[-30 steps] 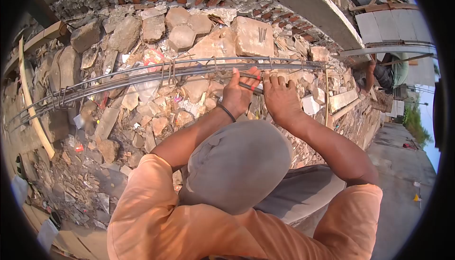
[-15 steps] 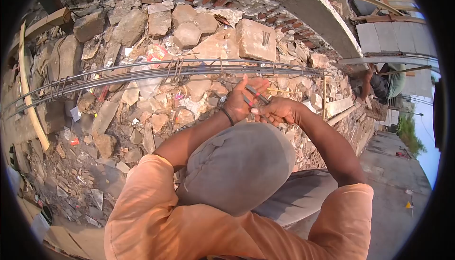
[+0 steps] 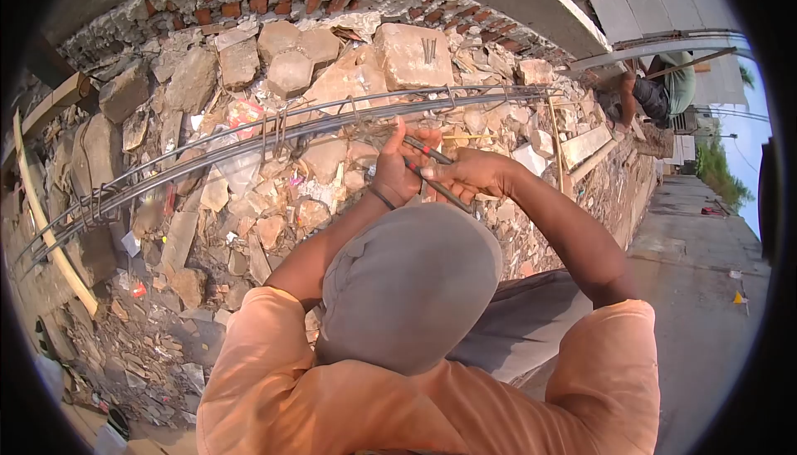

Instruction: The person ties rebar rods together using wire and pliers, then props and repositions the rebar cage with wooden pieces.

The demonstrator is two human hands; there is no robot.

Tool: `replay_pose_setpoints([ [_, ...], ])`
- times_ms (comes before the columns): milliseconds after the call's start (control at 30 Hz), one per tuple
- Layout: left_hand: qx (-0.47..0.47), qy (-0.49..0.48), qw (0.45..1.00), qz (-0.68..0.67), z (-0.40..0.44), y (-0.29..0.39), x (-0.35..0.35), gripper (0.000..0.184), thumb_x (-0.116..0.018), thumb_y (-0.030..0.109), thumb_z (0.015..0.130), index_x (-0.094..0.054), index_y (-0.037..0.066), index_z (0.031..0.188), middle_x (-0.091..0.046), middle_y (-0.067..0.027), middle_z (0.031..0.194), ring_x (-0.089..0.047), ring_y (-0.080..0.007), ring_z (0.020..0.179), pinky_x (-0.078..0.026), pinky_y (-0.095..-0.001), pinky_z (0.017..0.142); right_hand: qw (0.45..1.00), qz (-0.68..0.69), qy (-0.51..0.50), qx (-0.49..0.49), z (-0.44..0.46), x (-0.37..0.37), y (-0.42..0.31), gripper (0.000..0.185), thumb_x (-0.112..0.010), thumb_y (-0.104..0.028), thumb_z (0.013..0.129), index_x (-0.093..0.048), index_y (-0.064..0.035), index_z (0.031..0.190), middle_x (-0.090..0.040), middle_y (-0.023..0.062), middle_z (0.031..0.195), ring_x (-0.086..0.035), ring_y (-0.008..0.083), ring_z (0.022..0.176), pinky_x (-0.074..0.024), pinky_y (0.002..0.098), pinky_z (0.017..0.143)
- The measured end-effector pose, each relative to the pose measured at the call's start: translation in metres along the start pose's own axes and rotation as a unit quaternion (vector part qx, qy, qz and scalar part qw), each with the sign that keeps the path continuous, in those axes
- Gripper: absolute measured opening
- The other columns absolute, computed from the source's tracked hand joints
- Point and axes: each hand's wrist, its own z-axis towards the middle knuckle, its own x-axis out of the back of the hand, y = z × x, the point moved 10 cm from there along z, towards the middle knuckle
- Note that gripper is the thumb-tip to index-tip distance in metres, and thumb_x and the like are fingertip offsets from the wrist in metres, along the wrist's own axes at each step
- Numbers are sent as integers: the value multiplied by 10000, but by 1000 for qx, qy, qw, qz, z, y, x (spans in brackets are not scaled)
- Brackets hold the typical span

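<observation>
Dark red-marked tool [image 3: 449, 196] up front, just your side of the rebar bundle [image 3: 328, 124].
Your right hand [image 3: 479, 174] is pinching it, thumb and fingers; left hand [image 3: 400, 176] has the thumb spread off, can't tell how firmly it grips. Rubble [image 3: 271, 230] below.

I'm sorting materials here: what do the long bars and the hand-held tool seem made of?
Long bars: probably steel, shown by their slim grey lengths and dull sheen. Hand-held tool: likely metal, from its slim, dark, rigid shafts; its red marks could be paint or plastic.
</observation>
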Motion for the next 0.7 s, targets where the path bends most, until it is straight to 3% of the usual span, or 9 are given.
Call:
replay_pose_setpoints([
  [33,-26,17,1000,-5,3,3,0,314,-533,400,979,-502,90,937,-658,-146,1079,-606,-282,1094,-471,-449,988,997,66,-37,-11,-8,-3,3,330,-661,-292,917,-578,-24,1092,-668,87,927,-664,169,821,-541,288,708],
  [67,-38,40,998,10,21,0,26,423,-494,459,980,-586,48,943,-652,-130,1044,-592,-265,1077,-449,-416,1020,952,-203,205,105,-31,25,-32,350,-662,-290,898,-579,-6,1086,-661,107,901,-668,206,830,-542,308,679],
  [267,-11,15,1000,8,10,-3,11,339,-496,391,991,-577,67,931,-651,-154,1131,-574,-294,1153,-435,-456,1025,848,-330,380,164,-21,8,-28,446,-651,-306,882,-570,76,1098,-665,171,858,-685,275,874,-560,404,720],
  [333,-7,25,1000,11,-1,-7,8,362,-513,412,981,-591,65,917,-652,-148,1119,-577,-286,1146,-439,-451,1019,991,-86,94,51,-2,-3,-11,405,-633,-317,905,-588,66,1028,-648,155,804,-684,276,761,-570,384,634],
  [400,-1,15,999,34,-13,-5,-2,386,-542,442,964,-592,66,893,-655,-136,1092,-586,-273,1131,-451,-434,1003,960,250,-127,17,-6,-30,-6,389,-622,-340,922,-610,49,929,-645,134,744,-662,268,579,-566,343,493],
  [500,17,-30,996,83,2,-2,-7,436,-578,495,931,-591,58,928,-654,-124,1061,-602,-251,1093,-466,-404,984,926,333,-168,57,-3,-16,-4,384,-643,-351,908,-614,31,917,-643,125,716,-659,264,558,-569,341,481],
  [567,-16,36,996,75,11,1,11,450,-585,501,924,-590,52,946,-653,-121,1049,-610,-240,1069,-474,-389,970,998,41,10,56,-16,18,-8,452,-673,-309,865,-564,62,1101,-624,142,924,-661,272,825,-543,392,720],
  [633,-44,74,994,74,13,0,17,443,-588,486,928,-581,46,979,-649,-121,1036,-609,-237,1067,-466,-386,979,898,-318,266,150,-42,21,-41,528,-678,-234,831,-492,60,1228,-585,150,1042,-614,291,1002,-493,431,850],
  [700,-55,46,996,54,13,-5,0,405,-585,444,943,-567,45,1008,-637,-127,1056,-591,-245,1108,-437,-392,1013,836,-409,348,116,-38,-1,-29,574,-662,-154,788,-452,46,1283,-531,147,1192,-506,292,1161,-392,451,963],
])
